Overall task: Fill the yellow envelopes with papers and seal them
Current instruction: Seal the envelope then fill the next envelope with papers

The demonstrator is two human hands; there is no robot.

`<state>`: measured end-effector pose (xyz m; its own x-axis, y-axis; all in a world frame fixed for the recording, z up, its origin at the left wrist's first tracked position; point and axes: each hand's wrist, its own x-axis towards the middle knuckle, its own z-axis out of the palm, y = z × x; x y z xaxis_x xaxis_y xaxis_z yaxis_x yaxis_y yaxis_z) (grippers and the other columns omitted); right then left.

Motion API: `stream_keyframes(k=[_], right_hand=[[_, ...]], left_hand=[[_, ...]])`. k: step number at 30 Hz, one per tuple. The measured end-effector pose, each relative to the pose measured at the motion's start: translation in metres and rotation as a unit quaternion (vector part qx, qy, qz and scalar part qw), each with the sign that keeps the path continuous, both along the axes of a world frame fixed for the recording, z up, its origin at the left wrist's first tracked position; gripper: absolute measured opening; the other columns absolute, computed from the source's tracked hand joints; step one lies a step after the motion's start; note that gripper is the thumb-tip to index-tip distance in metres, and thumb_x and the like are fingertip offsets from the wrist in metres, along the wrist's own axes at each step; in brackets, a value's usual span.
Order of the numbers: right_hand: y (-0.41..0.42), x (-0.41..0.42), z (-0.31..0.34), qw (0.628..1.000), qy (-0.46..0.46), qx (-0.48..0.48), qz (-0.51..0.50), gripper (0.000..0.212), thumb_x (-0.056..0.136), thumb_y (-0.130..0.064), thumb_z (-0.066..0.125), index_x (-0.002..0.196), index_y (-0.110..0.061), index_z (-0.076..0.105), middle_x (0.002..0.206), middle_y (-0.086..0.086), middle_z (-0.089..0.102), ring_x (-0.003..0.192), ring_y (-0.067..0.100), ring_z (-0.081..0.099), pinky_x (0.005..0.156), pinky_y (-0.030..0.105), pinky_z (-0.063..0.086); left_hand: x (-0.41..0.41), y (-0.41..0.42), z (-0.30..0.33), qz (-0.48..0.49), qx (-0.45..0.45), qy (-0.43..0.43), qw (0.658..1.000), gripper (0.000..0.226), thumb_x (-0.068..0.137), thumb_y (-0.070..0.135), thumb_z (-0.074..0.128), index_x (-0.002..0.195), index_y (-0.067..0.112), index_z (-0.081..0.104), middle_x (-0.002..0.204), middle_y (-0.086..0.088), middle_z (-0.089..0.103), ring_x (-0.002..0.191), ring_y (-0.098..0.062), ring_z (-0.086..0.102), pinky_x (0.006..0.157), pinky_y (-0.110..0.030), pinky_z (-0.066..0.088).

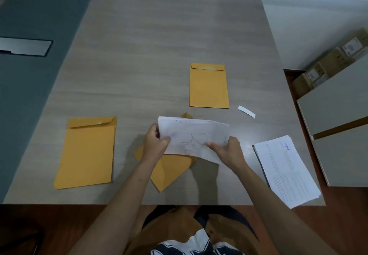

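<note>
Both hands hold a folded bundle of white papers (194, 135) just above the table's middle. My left hand (156, 142) grips its left edge, and my right hand (226, 150) grips its lower right edge. Under the papers a yellow envelope (169, 168) lies tilted on the table, mostly covered. A second yellow envelope (87, 151) lies flat at the left, its flap not stuck down. A third yellow envelope (209, 85) lies farther back, right of centre, flap folded down.
A stack of printed white sheets (286, 171) rests at the table's right front corner. A small white paper strip (246, 111) lies beside the far envelope. The wooden table (149, 45) has a grey cabinet (338, 115) and cardboard boxes (326, 65) to its right.
</note>
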<state>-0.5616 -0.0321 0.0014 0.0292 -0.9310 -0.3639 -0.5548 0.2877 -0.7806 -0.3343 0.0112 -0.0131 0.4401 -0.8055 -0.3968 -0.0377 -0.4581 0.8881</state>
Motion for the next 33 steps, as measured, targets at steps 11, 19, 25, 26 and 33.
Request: stream_keyframes(k=[11, 19, 25, 26, 33], right_hand=[[-0.045, -0.05, 0.039, 0.993, 0.098, -0.056, -0.039, 0.036, 0.08, -0.029, 0.079, 0.097, 0.0, 0.068, 0.082, 0.009, 0.063, 0.077, 0.03, 0.064, 0.065, 0.037, 0.055], [-0.067, -0.053, 0.047, 0.981, 0.154, -0.115, 0.005, 0.043, 0.081, -0.032, 0.078, 0.099, 0.006, 0.069, 0.077, 0.01, 0.06, 0.07, 0.028, 0.058, 0.061, 0.035, 0.05], [-0.073, -0.055, 0.047, 0.978, 0.169, -0.12, 0.019, 0.046, 0.081, -0.031, 0.078, 0.103, 0.008, 0.068, 0.091, 0.021, 0.069, 0.074, 0.03, 0.061, 0.067, 0.043, 0.057], [-0.074, -0.056, 0.047, 0.977, 0.173, -0.121, 0.022, 0.047, 0.081, -0.031, 0.078, 0.104, 0.008, 0.068, 0.093, 0.022, 0.069, 0.076, 0.033, 0.063, 0.068, 0.043, 0.057], [-0.084, -0.059, 0.051, 0.973, 0.193, -0.12, 0.048, 0.044, 0.081, -0.031, 0.078, 0.101, 0.008, 0.069, 0.091, 0.023, 0.07, 0.081, 0.038, 0.065, 0.065, 0.039, 0.053]], left_hand=[[-0.037, -0.033, -0.019, -0.288, 0.079, -0.367, 0.881, 0.059, 0.077, 0.033, 0.074, 0.13, 0.02, 0.051, 0.138, -0.003, 0.04, 0.128, -0.022, 0.036, 0.101, -0.03, 0.031], [-0.032, -0.052, -0.023, -0.397, 0.124, -0.516, 0.749, 0.109, 0.06, 0.077, 0.07, 0.15, 0.035, 0.024, 0.146, -0.009, 0.028, 0.136, -0.028, 0.028, 0.104, -0.044, 0.034], [-0.03, -0.066, -0.021, -0.417, 0.133, -0.536, 0.722, 0.118, 0.05, 0.082, 0.07, 0.147, 0.036, 0.021, 0.136, -0.007, 0.031, 0.126, -0.027, 0.034, 0.098, -0.042, 0.039], [-0.031, -0.068, -0.021, -0.42, 0.132, -0.538, 0.719, 0.118, 0.049, 0.082, 0.071, 0.146, 0.036, 0.022, 0.136, -0.008, 0.03, 0.126, -0.027, 0.034, 0.098, -0.042, 0.039], [-0.031, -0.078, -0.018, -0.434, 0.119, -0.56, 0.696, 0.117, 0.039, 0.082, 0.075, 0.134, 0.033, 0.027, 0.128, -0.009, 0.034, 0.111, -0.026, 0.043, 0.09, -0.041, 0.046]])
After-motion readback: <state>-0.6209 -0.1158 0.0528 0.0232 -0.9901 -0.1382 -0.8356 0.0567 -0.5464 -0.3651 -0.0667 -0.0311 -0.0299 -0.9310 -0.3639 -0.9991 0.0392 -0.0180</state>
